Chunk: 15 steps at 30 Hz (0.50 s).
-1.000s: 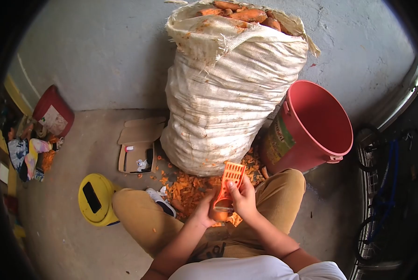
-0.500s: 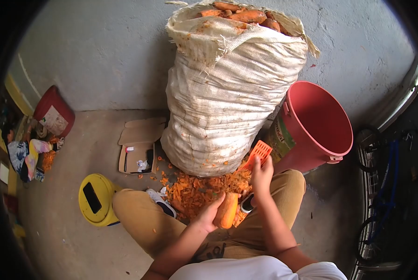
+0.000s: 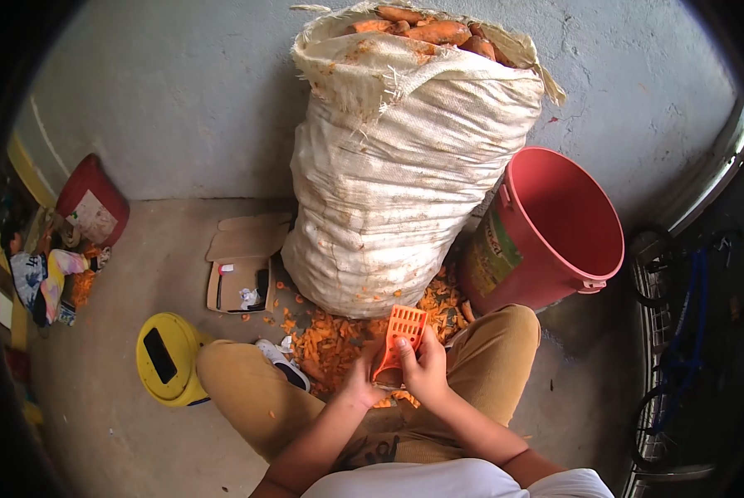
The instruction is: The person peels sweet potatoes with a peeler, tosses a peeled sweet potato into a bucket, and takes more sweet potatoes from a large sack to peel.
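Observation:
My right hand (image 3: 426,369) is wrapped round an orange plastic peeler (image 3: 408,319) with a slotted handle, thumb pressed on its face. Right beside it, my left hand (image 3: 360,380) is closed on the carrot, which the peeler and fingers now mostly hide. Both hands meet between my knees, over a heap of carrot peelings (image 3: 326,339) on the floor. Behind the heap stands a tall white woven sack (image 3: 397,183), its open top full of carrots (image 3: 437,33).
To the right of the sack a red bucket (image 3: 492,278) leans. A yellow lidded tub (image 3: 191,365) with a phone (image 3: 159,355) on it stands by my left knee. An open cardboard box (image 3: 247,241) lies at left. A bicycle (image 3: 696,332) is at far right.
My right hand has brought the peeler down and left, from near the bucket onto the carrot in my left hand. The carrot, plainly seen before, is now mostly covered.

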Each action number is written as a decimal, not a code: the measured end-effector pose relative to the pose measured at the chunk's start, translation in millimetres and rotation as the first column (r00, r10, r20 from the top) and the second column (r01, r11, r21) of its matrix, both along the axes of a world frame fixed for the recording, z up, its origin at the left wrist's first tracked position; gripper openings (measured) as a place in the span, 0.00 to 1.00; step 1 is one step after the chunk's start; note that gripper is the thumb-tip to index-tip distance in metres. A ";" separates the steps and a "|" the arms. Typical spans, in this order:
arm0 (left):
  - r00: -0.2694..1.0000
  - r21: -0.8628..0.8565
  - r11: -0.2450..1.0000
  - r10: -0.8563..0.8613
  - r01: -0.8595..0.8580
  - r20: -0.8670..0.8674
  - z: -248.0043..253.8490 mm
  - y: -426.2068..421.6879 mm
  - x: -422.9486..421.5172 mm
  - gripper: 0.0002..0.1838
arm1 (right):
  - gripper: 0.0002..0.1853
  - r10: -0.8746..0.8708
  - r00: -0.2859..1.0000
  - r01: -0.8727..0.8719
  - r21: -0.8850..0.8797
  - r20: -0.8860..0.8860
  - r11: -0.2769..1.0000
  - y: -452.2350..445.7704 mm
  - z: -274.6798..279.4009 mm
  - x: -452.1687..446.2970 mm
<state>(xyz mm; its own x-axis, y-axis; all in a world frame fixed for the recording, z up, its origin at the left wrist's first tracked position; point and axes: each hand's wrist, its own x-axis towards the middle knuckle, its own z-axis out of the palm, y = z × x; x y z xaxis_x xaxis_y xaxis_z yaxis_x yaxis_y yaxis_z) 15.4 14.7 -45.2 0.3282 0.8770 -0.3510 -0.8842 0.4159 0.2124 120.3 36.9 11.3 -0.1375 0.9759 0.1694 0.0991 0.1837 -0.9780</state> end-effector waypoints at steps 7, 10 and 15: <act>0.980 0.069 0.978 -0.197 0.197 0.001 24.9 -13.3 1.8 0.27 | 0.08 -0.358 0.920 0.349 -0.083 -0.160 0.934 71.2 -13.6 27.2; 0.988 0.036 0.988 -0.149 0.147 0.037 18.5 -15.5 1.4 0.26 | 0.08 -0.302 0.892 0.278 -0.119 -0.336 0.953 78.9 2.7 30.0; 0.998 -0.012 0.998 -0.064 0.064 0.027 21.4 -4.9 0.1 0.21 | 0.10 0.003 0.999 -0.002 0.024 -0.051 1.000 17.8 13.0 4.2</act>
